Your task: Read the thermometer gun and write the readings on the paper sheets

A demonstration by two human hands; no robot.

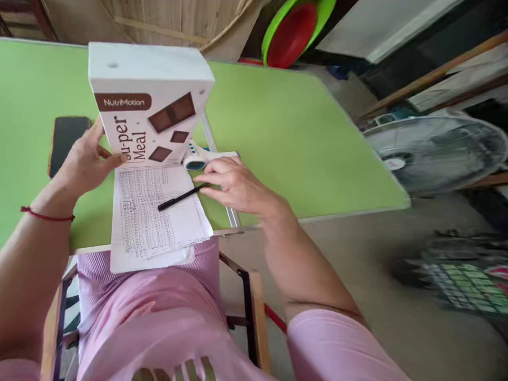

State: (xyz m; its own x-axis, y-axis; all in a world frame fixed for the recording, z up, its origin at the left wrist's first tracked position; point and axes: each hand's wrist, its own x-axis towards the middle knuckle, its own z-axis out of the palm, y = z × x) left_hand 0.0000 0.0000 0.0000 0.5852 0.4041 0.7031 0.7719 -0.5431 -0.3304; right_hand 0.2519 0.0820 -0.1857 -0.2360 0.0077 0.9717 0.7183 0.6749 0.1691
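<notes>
A white box [148, 114] printed "NutriMotion" and "Meal", with pictures of brown chocolate-like pieces, stands upright on the green table. My left hand [85, 159] grips its lower left edge, the thumb on the printed front and the fingers round the side. In front of the box lies a stack of handwritten papers [154, 211], overhanging the table edge above my lap. Across the papers slants a black pen [174, 201]; its far end is between the thumb and fingers of my right hand [238, 185]. Just beyond that hand lies a white and blue device [200, 155] resembling an infrared thermometer, partly hidden.
A dark phone [67, 140] lies left of the box on the green table [301, 143]. Behind the table are green and red basins [291, 34] and a large round woven tray [170, 18]. A fan [432, 148] stands at the right. Chair arms [257, 317] flank my lap.
</notes>
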